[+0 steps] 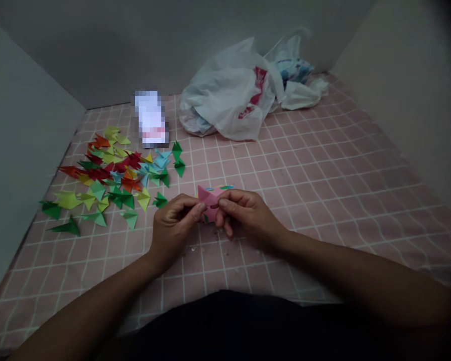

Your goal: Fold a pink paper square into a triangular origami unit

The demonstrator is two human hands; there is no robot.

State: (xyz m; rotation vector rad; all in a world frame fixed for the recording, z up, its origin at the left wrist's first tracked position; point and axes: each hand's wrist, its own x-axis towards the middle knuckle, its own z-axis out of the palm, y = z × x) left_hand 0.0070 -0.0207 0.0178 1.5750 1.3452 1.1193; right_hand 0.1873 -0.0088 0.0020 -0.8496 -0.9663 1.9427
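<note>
Phone scrn (151, 118) blurred, illeg.

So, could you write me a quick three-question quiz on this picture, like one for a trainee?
1. What colour is the paper pinched by the left hand and the right hand?

2. True or false: the phone with the pixelated screen lies to the right of the white plastic bag.

3. Where are the small folded paper pieces?
A) Inside the bag
B) On the left part of the checked cloth
C) On the person's lap

Key: 1. Pink. 2. False; it lies to the left of the bag. 3. B.
</note>
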